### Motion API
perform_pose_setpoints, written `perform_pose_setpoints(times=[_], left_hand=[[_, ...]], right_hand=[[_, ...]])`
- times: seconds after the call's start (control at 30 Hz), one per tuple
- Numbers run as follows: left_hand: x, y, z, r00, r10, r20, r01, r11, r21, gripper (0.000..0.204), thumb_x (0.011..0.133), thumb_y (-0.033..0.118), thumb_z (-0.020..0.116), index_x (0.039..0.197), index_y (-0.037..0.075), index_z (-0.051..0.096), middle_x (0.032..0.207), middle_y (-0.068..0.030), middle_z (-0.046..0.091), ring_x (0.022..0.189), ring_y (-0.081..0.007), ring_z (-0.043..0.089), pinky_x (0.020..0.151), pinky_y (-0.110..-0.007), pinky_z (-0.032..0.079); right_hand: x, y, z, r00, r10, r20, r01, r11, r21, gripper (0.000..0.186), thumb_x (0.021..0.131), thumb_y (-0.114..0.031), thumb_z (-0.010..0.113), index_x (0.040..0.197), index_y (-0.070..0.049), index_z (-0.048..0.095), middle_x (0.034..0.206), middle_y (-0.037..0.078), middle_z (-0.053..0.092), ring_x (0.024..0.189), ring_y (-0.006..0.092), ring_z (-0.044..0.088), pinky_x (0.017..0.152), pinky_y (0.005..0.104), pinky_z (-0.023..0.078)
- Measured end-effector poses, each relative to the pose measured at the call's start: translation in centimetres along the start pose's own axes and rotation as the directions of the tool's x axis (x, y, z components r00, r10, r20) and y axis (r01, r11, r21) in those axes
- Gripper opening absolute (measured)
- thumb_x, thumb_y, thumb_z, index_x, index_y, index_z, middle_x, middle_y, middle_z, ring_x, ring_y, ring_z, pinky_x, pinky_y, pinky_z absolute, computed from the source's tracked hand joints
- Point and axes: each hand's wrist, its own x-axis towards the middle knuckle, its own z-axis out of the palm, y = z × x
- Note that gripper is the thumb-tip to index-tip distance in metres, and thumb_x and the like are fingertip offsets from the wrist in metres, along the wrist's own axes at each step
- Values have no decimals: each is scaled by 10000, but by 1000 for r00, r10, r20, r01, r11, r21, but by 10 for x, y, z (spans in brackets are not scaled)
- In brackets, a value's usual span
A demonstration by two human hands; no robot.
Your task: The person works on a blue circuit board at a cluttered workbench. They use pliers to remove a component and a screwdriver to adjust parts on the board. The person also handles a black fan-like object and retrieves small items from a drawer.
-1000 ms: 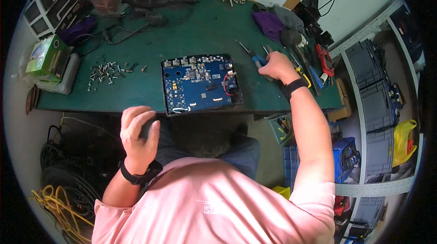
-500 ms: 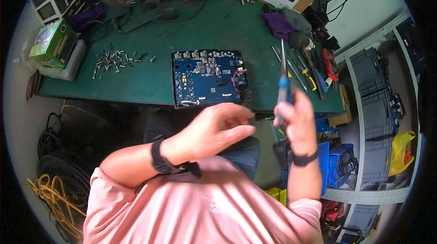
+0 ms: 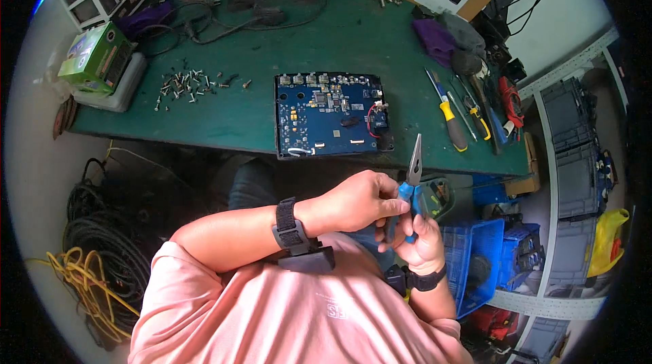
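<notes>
In front of my chest, just off the table's near edge, I hold long-nose pliers (image 3: pixel 413 172) with blue handles, their jaws pointing up and away. My right hand (image 3: pixel 422 247) is wrapped around the lower part of the handles. My left hand (image 3: pixel 356 202) is closed on the handles near the pivot, its thumb and fingers against the left side. Beyond the hands, at the table edge, lies a blue circuit board (image 3: pixel 312 119) in a dark case, with small connectors along its far side and a red wire at its right.
The green table (image 3: pixel 224 113) carries loose screws (image 3: pixel 187 84) at left, beside a green box (image 3: pixel 97 58). To the right lie a yellow-and-black screwdriver (image 3: pixel 449 119) and other hand tools. Blue crates (image 3: pixel 483 262) and a shelf of grey bins (image 3: pixel 574 180) stand at right.
The pliers have come down and inward from over the table's right side in my right hand. My left hand has moved right and taken hold of their handles.
</notes>
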Motion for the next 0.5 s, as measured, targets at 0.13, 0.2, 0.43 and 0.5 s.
perform_pose_setpoints(times=[0.13,0.2,0.43,0.5], left_hand=[[-5,0,-3,993,115,-29,-109,980,169,188,924,151,639,873,-27,673,757,-107,657,656,-202,632,624,-335,513],[-10,-4,-2,966,244,-87,-193,902,387,181,897,153,653,894,-26,674,821,-144,647,748,-273,641,694,-367,520],[-73,23,-39,949,310,51,-264,698,666,315,806,152,740,1078,8,677,1037,-173,644,989,-341,609,856,-415,509],[-89,30,-64,933,360,-31,-259,726,637,271,768,99,753,1023,21,705,991,-150,679,971,-319,635,845,-402,515]], right_hand=[[3,2,3,1000,-23,-6,22,999,-33,399,901,-285,695,1104,49,613,1079,218,654,1019,405,657,846,524,579],[3,1,3,998,-39,-42,36,997,-72,369,902,-264,693,1076,55,630,1079,223,661,1029,408,653,879,536,561],[8,-14,7,998,-38,-46,35,998,-56,354,864,-202,682,1106,56,669,1381,278,496,1200,329,570,983,459,508],[9,-15,3,994,-73,-85,68,995,-70,366,858,-199,670,1125,51,666,1403,271,477,1222,323,552,987,435,505]])
